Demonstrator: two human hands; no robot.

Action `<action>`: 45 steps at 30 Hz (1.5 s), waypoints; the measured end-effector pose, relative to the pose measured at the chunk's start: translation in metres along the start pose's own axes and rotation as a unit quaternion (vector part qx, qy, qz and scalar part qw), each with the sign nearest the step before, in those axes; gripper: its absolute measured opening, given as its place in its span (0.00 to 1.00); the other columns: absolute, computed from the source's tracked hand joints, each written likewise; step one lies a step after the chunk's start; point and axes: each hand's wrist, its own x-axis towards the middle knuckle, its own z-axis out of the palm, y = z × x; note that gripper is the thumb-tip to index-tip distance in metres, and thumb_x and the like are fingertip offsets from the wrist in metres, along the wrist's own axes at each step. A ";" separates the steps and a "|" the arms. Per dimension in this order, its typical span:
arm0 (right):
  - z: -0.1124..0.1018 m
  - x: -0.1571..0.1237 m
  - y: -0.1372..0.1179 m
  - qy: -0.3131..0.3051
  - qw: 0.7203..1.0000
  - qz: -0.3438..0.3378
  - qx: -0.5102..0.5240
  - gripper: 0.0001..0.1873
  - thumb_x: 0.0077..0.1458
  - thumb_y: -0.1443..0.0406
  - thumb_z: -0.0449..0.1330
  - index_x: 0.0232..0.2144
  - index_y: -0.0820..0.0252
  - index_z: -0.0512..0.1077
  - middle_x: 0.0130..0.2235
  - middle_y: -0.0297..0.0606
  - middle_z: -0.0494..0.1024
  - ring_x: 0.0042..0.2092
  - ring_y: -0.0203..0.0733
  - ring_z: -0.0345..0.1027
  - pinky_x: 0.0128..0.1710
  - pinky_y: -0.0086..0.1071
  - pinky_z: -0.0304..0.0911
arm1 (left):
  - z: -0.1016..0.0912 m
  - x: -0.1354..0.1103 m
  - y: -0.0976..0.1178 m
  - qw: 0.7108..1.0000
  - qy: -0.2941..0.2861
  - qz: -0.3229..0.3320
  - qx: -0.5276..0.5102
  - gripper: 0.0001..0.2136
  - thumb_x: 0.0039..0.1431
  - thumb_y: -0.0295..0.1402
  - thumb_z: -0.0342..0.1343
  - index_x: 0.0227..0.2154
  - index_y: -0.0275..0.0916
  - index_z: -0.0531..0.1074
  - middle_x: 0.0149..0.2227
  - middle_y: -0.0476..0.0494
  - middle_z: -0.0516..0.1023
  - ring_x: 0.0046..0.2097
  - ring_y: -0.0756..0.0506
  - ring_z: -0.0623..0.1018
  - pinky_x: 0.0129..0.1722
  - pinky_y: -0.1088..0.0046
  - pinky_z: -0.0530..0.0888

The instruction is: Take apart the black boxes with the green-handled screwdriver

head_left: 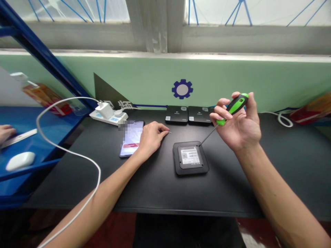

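Note:
My right hand (236, 122) is wrapped round the green-and-black handle of a screwdriver (234, 107), held tilted. The screwdriver's thin shaft slants down to the upper right corner of a flat black square device (191, 158). That device lies on the desk with its white label facing up and small dark holes at its corners. My left hand (152, 136) rests on the desk, thumb and forefinger pinched at a tiny shiny screw (169, 132). Beside that hand lies a phone (132, 139) with its screen lit, partly under the wrist.
Two black boxes (177, 115) stand side by side against the green wall. A power strip (108, 117) with a white charger sits at the back left, and its white cable (77, 151) loops over my left forearm. Another person's hand (6, 132) shows at the far left.

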 end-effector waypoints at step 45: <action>-0.016 0.012 -0.004 0.049 0.960 -0.089 -0.262 0.38 0.65 0.29 0.60 0.29 0.53 0.79 0.18 0.25 0.54 0.18 0.33 0.44 0.17 0.31 0.50 | -0.008 -0.021 0.041 0.964 -0.048 0.200 -0.167 0.14 0.69 0.43 0.69 0.48 0.39 0.81 0.40 0.46 0.82 0.35 0.48 0.77 0.37 0.70 0.75</action>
